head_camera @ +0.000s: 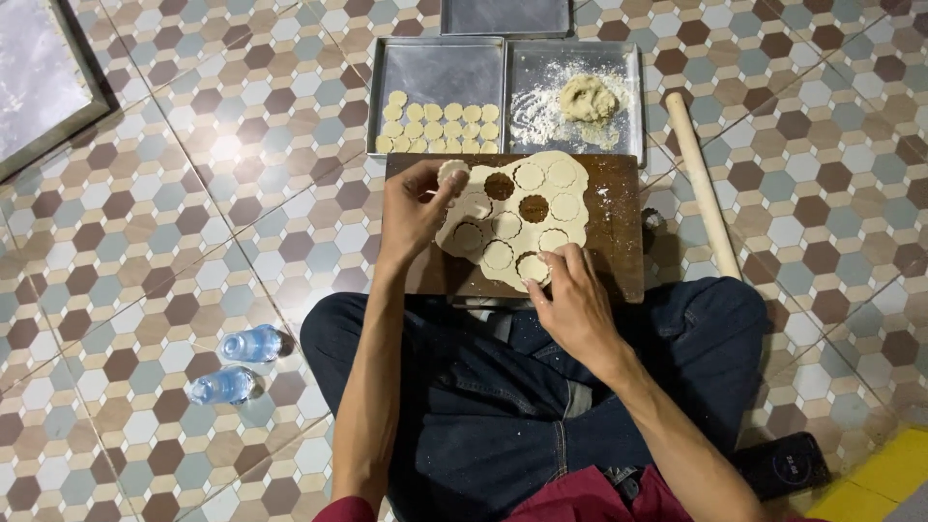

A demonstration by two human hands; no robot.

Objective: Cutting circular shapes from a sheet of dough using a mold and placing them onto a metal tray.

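Dough sheet [512, 217] lies rolled flat on the brown wooden board [619, 208] in front of the seated person, scored all over with cut circles. Left hand [414, 208] pinches one lifted dough round [452, 172] between thumb and fingers; right hand [572, 290], fingers curled, presses at the sheet's near edge, gripping nothing that I can make out. Lifting rounds seems the step in hand (some holes gape already). Beyond waits a metal tray [435, 68] with rows of rounds [440, 128]; setting this one down there wants a gentle release.
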